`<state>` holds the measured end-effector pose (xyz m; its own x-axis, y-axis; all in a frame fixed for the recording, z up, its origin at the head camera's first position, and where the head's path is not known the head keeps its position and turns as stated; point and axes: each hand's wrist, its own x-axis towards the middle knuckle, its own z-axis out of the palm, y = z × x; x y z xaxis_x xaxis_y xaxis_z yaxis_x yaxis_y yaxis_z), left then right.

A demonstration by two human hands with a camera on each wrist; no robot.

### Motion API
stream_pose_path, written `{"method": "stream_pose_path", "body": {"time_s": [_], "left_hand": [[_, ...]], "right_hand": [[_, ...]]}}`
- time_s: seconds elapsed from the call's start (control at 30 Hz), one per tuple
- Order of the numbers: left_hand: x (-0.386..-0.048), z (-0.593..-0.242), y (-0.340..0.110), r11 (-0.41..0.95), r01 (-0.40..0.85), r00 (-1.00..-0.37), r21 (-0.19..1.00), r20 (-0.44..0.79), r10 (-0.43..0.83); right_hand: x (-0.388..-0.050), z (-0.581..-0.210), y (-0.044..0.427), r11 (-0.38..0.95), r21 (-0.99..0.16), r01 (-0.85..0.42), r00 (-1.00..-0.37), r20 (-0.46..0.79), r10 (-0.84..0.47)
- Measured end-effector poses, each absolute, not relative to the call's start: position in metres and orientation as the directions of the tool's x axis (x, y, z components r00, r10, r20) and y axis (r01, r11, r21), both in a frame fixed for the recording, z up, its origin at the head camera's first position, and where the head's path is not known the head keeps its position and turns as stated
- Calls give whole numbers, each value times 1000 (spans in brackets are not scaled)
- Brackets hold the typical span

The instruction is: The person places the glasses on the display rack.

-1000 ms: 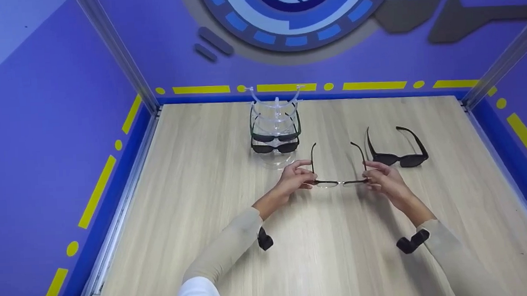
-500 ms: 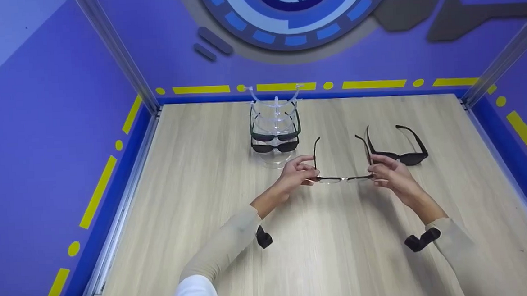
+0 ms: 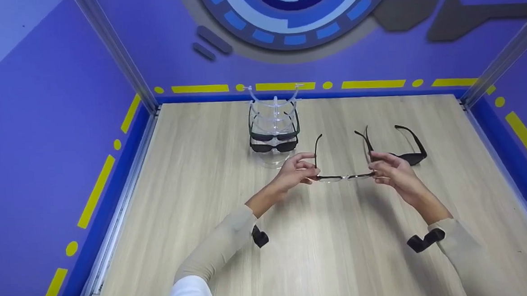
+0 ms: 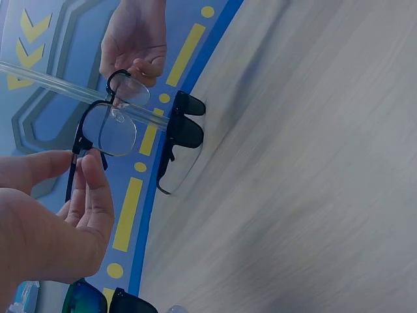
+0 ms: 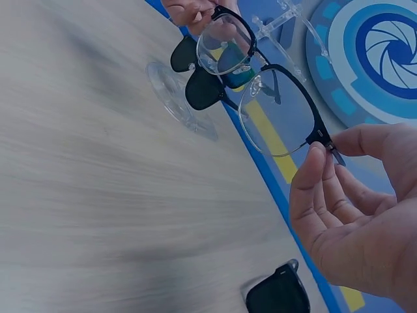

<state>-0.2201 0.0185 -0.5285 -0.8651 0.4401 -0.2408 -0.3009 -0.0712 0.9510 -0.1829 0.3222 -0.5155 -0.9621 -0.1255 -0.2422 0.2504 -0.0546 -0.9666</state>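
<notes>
Fingers of the left hand (image 3: 293, 171) and right hand (image 3: 395, 176) are pinched on the two hinge corners of the black half-rimmed eyeglasses with clear lenses (image 3: 345, 177); spare fingers are bunched close together. Glasses are held up over the pale wood-grain table (image 3: 323, 248), in front of the clear plastic tiered stand (image 3: 275, 102) and to its right, temples unfolded. Dark-lensed sunglasses with a greenish frame (image 3: 265, 137) are racked on the stand, black-framed sunglasses (image 3: 286, 146) one tier below. Thick black sunglasses (image 3: 413, 159) are laid well to the stand's right, partly covered by the right hand in the head view.

Handling, judged: light, stiff across the brow bars, springy at the thin temples; lenses likely slick, easily smudged. Hinges and bridge probably fragile, so temples shouldn't be splayed. Best gripped at both hinge corners, as now; lenses should be left untouched.
</notes>
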Motion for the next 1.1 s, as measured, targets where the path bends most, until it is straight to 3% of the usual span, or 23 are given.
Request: {"method": "stream_pose_path", "body": {"time_s": [1.1], "left_hand": [[-220,-517,-24,-87,-271,-895,959,-217,390]], "right_hand": [[-194,-509,289,-73,-952,299,-940,-280,-196]]}}
